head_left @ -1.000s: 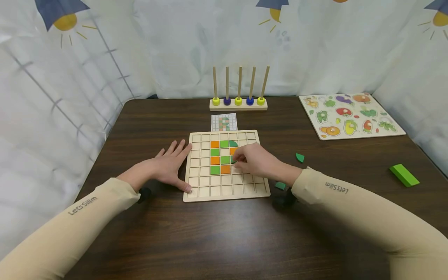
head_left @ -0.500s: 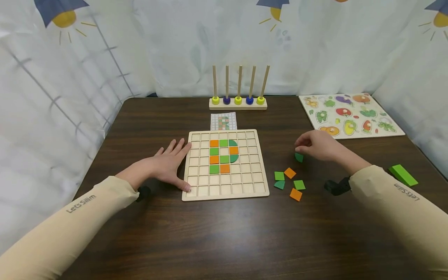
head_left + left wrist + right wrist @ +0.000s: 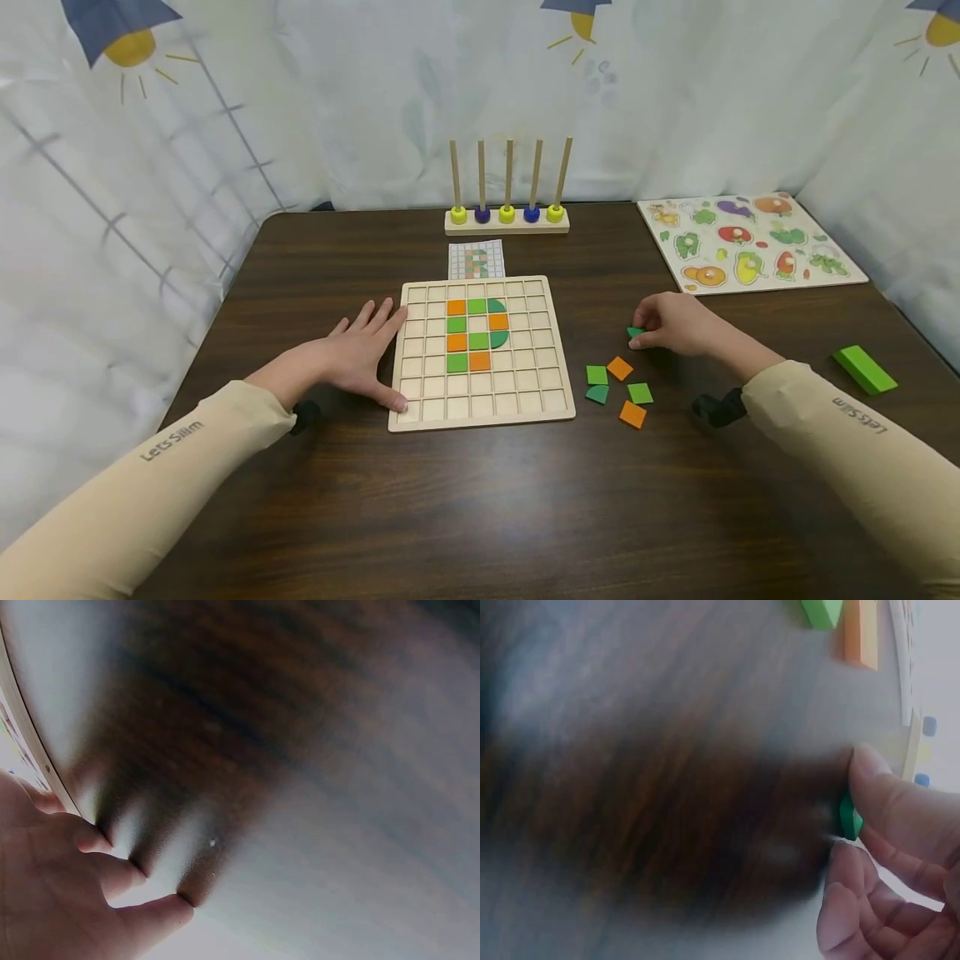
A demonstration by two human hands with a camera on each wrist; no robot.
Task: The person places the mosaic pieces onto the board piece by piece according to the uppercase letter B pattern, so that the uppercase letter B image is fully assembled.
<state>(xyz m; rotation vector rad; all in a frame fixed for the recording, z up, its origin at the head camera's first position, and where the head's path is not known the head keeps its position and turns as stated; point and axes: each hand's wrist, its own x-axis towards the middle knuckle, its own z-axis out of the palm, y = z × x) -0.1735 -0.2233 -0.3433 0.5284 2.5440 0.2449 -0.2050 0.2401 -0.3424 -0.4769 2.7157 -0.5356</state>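
Note:
My left hand (image 3: 356,358) lies spread at the left edge of a wooden grid board (image 3: 483,407), thumb and a fingertip touching it. In the left wrist view, the fingers (image 3: 161,919) are extended over the dark table. Orange tiles (image 3: 480,361), light green tiles (image 3: 457,362) and two dark green quarter-round tiles (image 3: 498,339) form a pattern on the grid. To the right of the board, my right hand (image 3: 678,323) pinches another dark green quarter-round tile (image 3: 850,819) between thumb and fingers at the tabletop; the fingers partly cover it.
Loose orange (image 3: 632,414), light green (image 3: 641,393) and dark green (image 3: 597,394) tiles lie right of the board. Behind it are a pattern card (image 3: 477,260) and a peg stand (image 3: 507,222). A vegetable puzzle (image 3: 750,246) and a green block (image 3: 865,370) lie farther right.
A second dark green quarter-round tile was left on the board as my right hand moved right to the loose one and took hold of it. My left hand stayed at the board.

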